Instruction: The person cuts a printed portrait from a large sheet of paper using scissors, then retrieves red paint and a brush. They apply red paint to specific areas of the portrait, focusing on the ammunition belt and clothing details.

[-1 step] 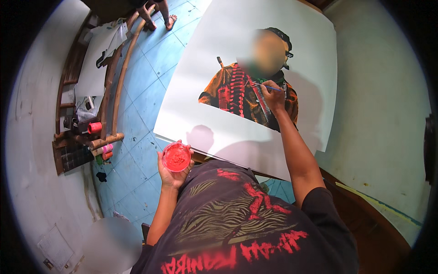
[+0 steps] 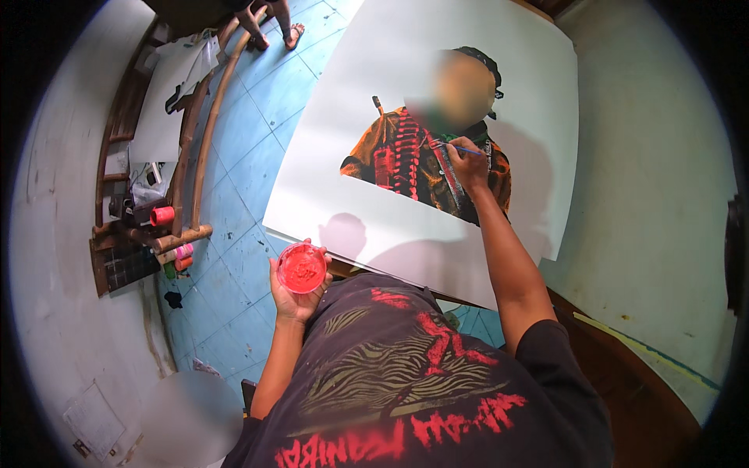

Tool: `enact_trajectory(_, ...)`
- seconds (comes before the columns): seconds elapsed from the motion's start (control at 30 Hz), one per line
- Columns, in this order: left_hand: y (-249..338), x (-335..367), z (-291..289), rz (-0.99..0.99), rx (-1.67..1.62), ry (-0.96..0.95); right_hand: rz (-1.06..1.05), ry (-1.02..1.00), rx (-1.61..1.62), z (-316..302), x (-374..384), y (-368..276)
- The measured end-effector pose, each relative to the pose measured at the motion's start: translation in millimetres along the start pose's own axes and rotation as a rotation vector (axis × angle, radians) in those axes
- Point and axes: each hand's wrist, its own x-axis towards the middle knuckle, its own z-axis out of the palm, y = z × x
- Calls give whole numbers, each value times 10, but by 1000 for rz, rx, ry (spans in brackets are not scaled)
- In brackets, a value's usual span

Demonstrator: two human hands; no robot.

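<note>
My left hand (image 2: 295, 300) is closed around a round tub of red paint (image 2: 302, 267), held up below the near left edge of a large white sheet (image 2: 320, 179). On the sheet is a painted half-length figure (image 2: 425, 171) in black, orange and red. A thin paintbrush with a blue handle (image 2: 469, 150) is pinched in my right hand (image 2: 470, 165). Its tip is at the figure's chest, by a red and grey diagonal band (image 2: 449, 173). My right forearm crosses the sheet's near right part, and my hand covers some of the figure's shoulder.
At left stands a wooden rack (image 2: 204, 148) with papers, a red paint can (image 2: 162, 216) and several coloured containers below. Another person's legs (image 2: 273, 23) show at the far end on the blue tiled floor (image 2: 242, 140). A pale wall (image 2: 655, 171) rises along the right.
</note>
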Motion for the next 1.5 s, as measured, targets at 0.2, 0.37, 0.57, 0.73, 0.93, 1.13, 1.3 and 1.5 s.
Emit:
enact_trajectory(0.2,-6,73,42,9,-3,15,-19,-17,-3,91,164,47)
enact_trajectory(0.37,-21,71,51,12,-1,26,15,-34,-36,115,174,59)
enact_trajectory(0.57,-37,97,66,4,-2,22,88,-62,-64,119,152,138)
enact_trajectory(0.73,-56,126,54,-15,-7,16,82,-91,-135,63,28,198)
enact_trajectory(0.93,-65,156,66,-29,-1,18,8,-45,-150,2,-35,204)
enact_trajectory(1.13,-40,144,31,-16,21,10,-81,10,-37,64,110,114)
enact_trajectory(1.3,-27,110,15,-5,-30,11,26,-45,-78,129,157,155)
enact_trajectory(1.5,-32,120,-23,3,-11,11,60,-118,-250,60,71,194)
